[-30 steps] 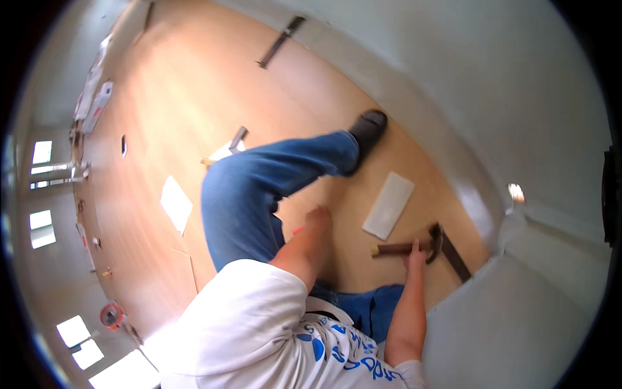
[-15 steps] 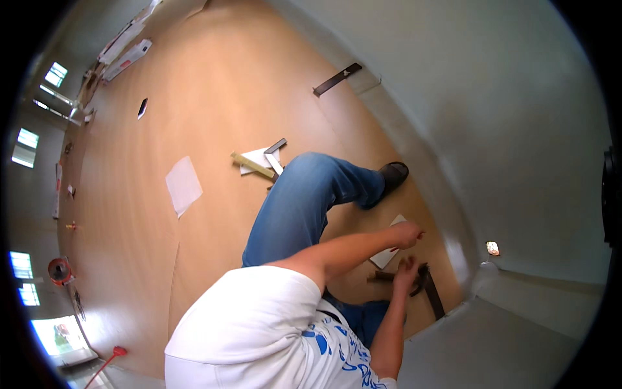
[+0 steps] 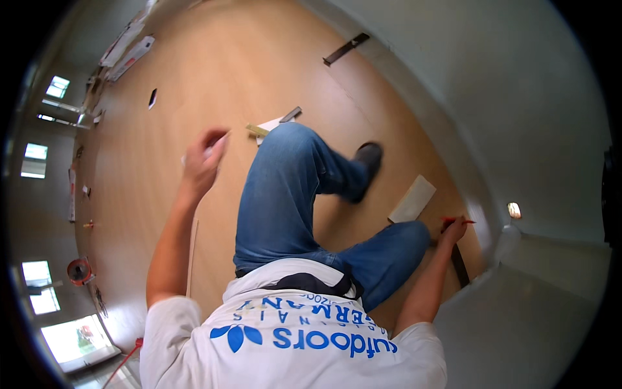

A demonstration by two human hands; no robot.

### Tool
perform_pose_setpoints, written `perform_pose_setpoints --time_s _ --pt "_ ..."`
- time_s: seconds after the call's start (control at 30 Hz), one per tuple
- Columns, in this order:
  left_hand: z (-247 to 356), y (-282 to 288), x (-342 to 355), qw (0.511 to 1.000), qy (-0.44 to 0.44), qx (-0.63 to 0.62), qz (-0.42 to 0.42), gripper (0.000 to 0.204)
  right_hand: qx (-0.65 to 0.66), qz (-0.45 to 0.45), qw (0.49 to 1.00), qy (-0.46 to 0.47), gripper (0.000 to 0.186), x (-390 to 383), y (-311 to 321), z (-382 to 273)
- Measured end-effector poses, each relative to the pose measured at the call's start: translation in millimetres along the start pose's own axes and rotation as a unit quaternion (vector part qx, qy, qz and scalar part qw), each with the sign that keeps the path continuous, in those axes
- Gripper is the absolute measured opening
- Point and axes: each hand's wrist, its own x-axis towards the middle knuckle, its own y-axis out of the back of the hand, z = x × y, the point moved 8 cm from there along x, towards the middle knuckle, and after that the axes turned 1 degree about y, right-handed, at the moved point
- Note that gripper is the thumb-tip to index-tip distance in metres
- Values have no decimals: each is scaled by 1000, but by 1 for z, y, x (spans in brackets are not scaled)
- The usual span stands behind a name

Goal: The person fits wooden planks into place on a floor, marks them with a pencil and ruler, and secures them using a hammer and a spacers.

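Observation:
My right hand point(image 3: 453, 230) is closed around a slim red pen point(image 3: 461, 221) on the right side, close to the wall. Under that forearm lies a dark flat bar point(image 3: 460, 267), partly hidden. Beyond my bent knee rests a whitish rectangular piece point(image 3: 413, 200) on the wood-coloured surface. My left hand point(image 3: 206, 161) is raised on the left, its fingers curled and blurred. Something pale shows between those fingers, too smeared to name. The pinkish-white sheet seen there before is almost wholly hidden by this hand.
Past my knee lie a yellowish strip point(image 3: 256, 130) and a grey-bladed tool point(image 3: 291, 115) on white material. A dark bar point(image 3: 345, 49) is near the far wall edge. A phone-like dark rectangle point(image 3: 152, 98) lies at left, and a red-rimmed round object point(image 3: 79, 271) stands by the left wall.
My left arm has swung from the right side over to the left. My right hand now holds the red pen, farther right. My body has turned, and my knee has come down beside the whitish piece.

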Motion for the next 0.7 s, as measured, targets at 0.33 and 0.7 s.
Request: perform_pose_setpoints --time_s 0.33,0.7 --pt "-91 -72 -145 960 187 -208 -10 55 -378 -34 924 47 63 -128 119 163" --pt "-151 -2 -241 952 238 -42 188 45 -678 -39 634 370 95 -152 59 181"
